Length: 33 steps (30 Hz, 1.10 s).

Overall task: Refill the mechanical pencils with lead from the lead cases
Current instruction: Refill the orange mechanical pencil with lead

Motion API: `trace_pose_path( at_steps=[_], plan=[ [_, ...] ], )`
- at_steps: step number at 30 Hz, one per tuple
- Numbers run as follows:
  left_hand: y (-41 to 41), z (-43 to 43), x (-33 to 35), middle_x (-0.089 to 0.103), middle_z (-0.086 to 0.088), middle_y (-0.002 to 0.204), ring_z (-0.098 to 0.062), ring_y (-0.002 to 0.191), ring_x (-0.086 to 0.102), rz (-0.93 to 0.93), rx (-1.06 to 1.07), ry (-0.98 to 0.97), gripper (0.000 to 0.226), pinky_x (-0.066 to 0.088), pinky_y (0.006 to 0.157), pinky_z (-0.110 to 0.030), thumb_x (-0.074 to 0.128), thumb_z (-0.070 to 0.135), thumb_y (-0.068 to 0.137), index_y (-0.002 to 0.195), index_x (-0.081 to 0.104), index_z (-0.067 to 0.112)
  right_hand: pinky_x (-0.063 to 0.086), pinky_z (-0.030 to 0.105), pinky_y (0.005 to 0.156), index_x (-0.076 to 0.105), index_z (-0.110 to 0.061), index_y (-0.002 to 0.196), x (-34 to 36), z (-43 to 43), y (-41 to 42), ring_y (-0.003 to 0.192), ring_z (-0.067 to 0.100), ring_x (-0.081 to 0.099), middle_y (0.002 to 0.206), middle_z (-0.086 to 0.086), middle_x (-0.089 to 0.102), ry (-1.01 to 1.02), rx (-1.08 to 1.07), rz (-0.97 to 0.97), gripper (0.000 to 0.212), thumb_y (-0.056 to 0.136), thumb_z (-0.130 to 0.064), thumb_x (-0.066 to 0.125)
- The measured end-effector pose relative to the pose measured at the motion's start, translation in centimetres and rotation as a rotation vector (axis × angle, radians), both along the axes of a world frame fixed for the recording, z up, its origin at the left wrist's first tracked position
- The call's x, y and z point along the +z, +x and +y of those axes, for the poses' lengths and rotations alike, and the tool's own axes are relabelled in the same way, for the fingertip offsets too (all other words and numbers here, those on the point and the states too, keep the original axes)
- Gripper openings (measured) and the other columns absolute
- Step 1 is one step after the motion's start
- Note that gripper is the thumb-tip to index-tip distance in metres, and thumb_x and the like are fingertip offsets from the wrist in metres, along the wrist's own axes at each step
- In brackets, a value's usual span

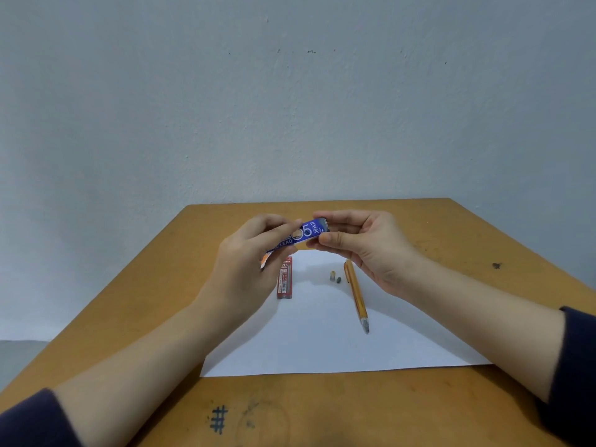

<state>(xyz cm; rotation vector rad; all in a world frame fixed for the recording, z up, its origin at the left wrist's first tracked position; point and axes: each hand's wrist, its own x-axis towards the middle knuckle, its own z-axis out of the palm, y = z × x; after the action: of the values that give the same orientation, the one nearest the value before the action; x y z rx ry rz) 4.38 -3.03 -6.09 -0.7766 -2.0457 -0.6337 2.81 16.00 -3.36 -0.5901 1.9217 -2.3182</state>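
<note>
A head-worn view looks down at a person's two forearms reaching over a wooden table (451, 240) that stands against a pale grey wall (290, 108). At the far left, a dark sleeve (29, 421) covers the left arm near the elbow. A hash mark (219, 419) is drawn on the table's near edge.

The left hand (248, 262) is raised above the table, its grip closed, with thumb and fingers pinching the left part of a blue lead case (303, 233). The case is held in the air between both hands, tilted so its right end is higher, and a large white "5" shows on its label.

Below it, a red lead case (284, 279) marked "2B" lies at the left edge of a white sheet of paper (322, 343). Further right on the paper sit a small cap (332, 275) and a small dark eraser (338, 280), just beside each other. Next to them lies a yellow mechanical pencil (354, 295), its metal tip pointing toward the viewer.

The right hand (364, 246) has its grip closed too, thumb below and fingers above, pinching the right end of the blue lead case. Another dark sleeve (577, 359) shows at the far right.
</note>
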Motion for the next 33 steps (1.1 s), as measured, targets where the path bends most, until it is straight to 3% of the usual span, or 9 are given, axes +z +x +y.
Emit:
trace_pose_path(
  at_steps=[5, 10, 17, 23, 27, 30, 33],
  plan=[
    [0.0, -0.1, -0.1, 0.061, -0.004, 0.104, 0.001, 0.096, 0.046, -0.021, -0.024, -0.007, 0.04, 0.046, 0.079, -0.008, 0.064, 0.0, 0.081, 0.12, 0.064, 0.004, 0.057, 0.029, 0.081, 0.072, -0.012, 0.091, 0.0, 0.2, 0.0, 0.086, 0.029, 0.071, 0.088, 0.013, 0.074, 0.078, -0.041, 0.099, 0.033, 0.058, -0.005, 0.072],
    [0.0, -0.1, -0.1, 0.054, 0.007, 0.104, 0.002, 0.094, 0.047, -0.032, -0.038, 0.003, 0.039, 0.044, 0.076, -0.007, 0.061, -0.001, 0.08, 0.118, 0.066, 0.005, 0.055, 0.024, 0.07, 0.072, -0.011, 0.091, 0.1, 0.5, -0.2, 0.081, 0.027, 0.071, 0.084, 0.008, 0.074, 0.146, -0.049, 0.173, 0.029, 0.069, 0.008, 0.07],
    [-0.2, -0.1, -0.4, 0.064, -0.005, 0.104, -0.001, 0.094, 0.051, -0.046, -0.049, 0.021, 0.037, 0.045, 0.078, -0.008, 0.06, 0.0, 0.079, 0.115, 0.068, 0.006, 0.055, 0.025, 0.069, 0.071, -0.007, 0.096, -0.1, 1.1, -0.7, 0.081, 0.025, 0.071, 0.086, 0.009, 0.074, 0.168, 0.006, 0.201, 0.028, 0.077, 0.012, 0.063],
    [-0.3, 0.0, -0.6, 0.062, 0.002, 0.102, -0.004, 0.09, 0.054, -0.046, -0.065, 0.058, 0.036, 0.047, 0.073, -0.014, 0.063, 0.003, 0.079, 0.114, 0.069, 0.007, 0.056, 0.023, 0.066, 0.069, -0.003, 0.094, -0.2, 1.2, -0.9, 0.077, 0.025, 0.071, 0.085, 0.014, 0.073, 0.056, 0.046, 0.081, 0.023, 0.072, -0.008, 0.063],
    [-0.2, 0.2, -0.6, 0.066, 0.003, 0.102, -0.005, 0.093, 0.058, -0.086, -0.078, 0.153, 0.033, 0.051, 0.074, -0.018, 0.066, 0.013, 0.079, 0.111, 0.07, 0.01, 0.053, 0.023, 0.066, 0.069, -0.005, 0.095, -0.6, 0.8, -0.9, 0.074, 0.021, 0.069, 0.084, 0.011, 0.073, -0.008, 0.069, 0.043, 0.026, 0.069, -0.009, 0.066],
    [0.1, 0.6, -0.7, 0.07, 0.001, 0.102, -0.005, 0.092, 0.062, -0.108, -0.081, 0.191, 0.029, 0.052, 0.077, -0.019, 0.068, 0.019, 0.079, 0.107, 0.072, 0.013, 0.049, 0.026, 0.068, 0.071, -0.009, 0.095, -1.2, 0.3, -0.6, 0.075, 0.02, 0.065, 0.085, 0.011, 0.072, 0.037, 0.085, 0.063, 0.031, 0.064, -0.01, 0.072],
    [0.8, 1.1, -0.9, 0.07, 0.006, 0.102, -0.006, 0.091, 0.066, -0.222, -0.137, 0.277, 0.028, 0.055, 0.077, -0.028, 0.07, 0.024, 0.079, 0.106, 0.072, 0.018, 0.047, 0.03, 0.065, 0.072, -0.012, 0.091, -1.4, -0.1, -0.2, 0.075, 0.019, 0.063, 0.083, 0.008, 0.071, 0.075, 0.038, 0.102, 0.027, 0.065, -0.019, 0.073]
  ],
)
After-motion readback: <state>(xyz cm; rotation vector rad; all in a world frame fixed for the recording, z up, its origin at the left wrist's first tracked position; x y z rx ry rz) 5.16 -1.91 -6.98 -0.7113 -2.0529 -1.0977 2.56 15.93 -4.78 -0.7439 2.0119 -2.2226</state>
